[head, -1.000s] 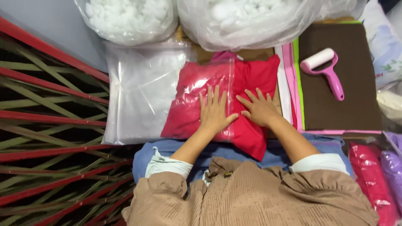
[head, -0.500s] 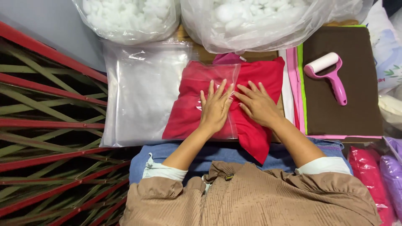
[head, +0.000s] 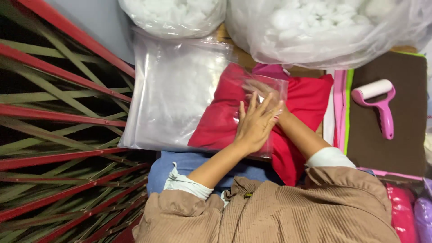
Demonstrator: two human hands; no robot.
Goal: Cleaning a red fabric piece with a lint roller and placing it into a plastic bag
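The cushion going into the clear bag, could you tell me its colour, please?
The cushion is red, seen in the head view.

Soft, even light falls from above, bright on the white stuffing bags (head: 324, 27), where detail washes out. The clear bag (head: 175, 94) shows pale glare and creases that veil the red cushion (head: 216, 121). The left hand (head: 256, 123) is sharp; the right hand (head: 263, 90) blurs behind plastic. The left edge is dim.
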